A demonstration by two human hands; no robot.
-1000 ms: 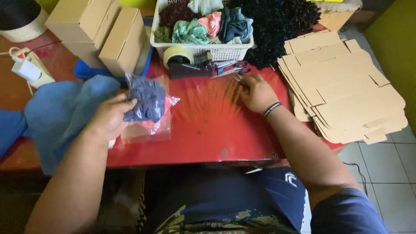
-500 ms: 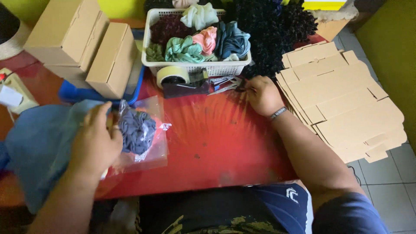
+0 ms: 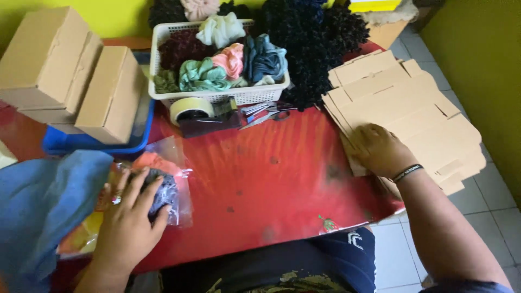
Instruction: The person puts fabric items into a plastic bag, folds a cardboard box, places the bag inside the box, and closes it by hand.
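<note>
— What's in hand at the red table (image 3: 271,179)?

— Packing, by the look of it. My left hand (image 3: 130,217) lies flat, fingers spread, on a clear bag (image 3: 168,184) of dark fabric at the table's left edge, pressing rather than gripping. My right hand (image 3: 380,149) rests palm-down on the stack of flat cardboard boxes (image 3: 401,108) at the table's right edge.

— Next?

— I'd judge one blank must be lifted clear and folded before the bag goes in.
</note>
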